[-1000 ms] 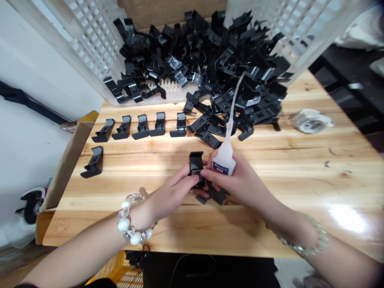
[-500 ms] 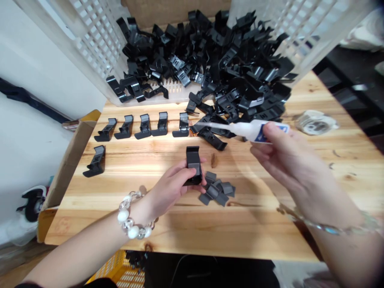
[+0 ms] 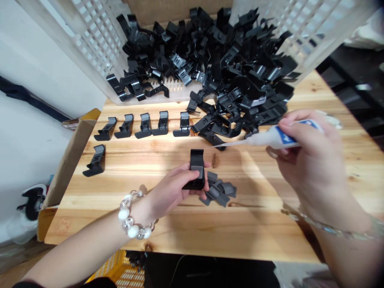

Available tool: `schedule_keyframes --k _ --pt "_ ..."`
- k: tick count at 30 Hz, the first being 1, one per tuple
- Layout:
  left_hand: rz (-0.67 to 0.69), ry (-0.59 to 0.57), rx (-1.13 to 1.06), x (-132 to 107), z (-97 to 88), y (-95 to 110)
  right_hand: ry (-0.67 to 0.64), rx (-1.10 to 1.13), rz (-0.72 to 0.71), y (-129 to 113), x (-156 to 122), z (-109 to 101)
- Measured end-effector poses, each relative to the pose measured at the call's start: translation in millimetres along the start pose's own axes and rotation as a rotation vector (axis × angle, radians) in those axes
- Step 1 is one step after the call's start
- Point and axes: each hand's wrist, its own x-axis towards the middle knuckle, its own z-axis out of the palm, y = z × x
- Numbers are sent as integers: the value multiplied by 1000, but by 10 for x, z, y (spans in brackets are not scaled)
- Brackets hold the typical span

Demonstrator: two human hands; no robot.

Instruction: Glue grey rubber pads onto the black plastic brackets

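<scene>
At the centre of the frame, the left hand (image 3: 171,192) is pinching one black clip (image 3: 196,170) between thumb and fingertips, holding it upright just above the wooden table (image 3: 270,224). A bead bracelet (image 3: 132,218) is sitting on that wrist. At centre right, the right hand (image 3: 312,160) is closing thumb over fingers around one glue bottle (image 3: 279,138). The bottle is lying nearly level, and its long nozzle is pointing left toward the held clip, the tip stopping short of it. Count of set-out clips: five are standing in a row (image 3: 144,125) in the upper-left part of the table. One more (image 3: 95,161) is standing alone below the row's left end, making six. One small pile of grey pads (image 3: 222,190) is lying just right of the left fingers; the pads are overlapping, so an exact count is not possible. One white lattice crate (image 3: 96,40) is filling the top of the frame and spilling a heap of black clips (image 3: 210,60), too many to count. One cardboard box (image 3: 72,152) is standing at the left table edge. Against the frame half a second earlier, the bottle is now riding lower and its nozzle tip is off the edge of the heap, nearer the held clip. The left hand is sitting slightly lower with the same grip. Row, single clip and pads are unchanged.
</scene>
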Motion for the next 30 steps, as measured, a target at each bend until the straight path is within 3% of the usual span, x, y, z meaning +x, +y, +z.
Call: schedule_keyframes --k 30 --pt "-86 -18 -8 19 7 2 25 -111 -52 -5 -22 -1"
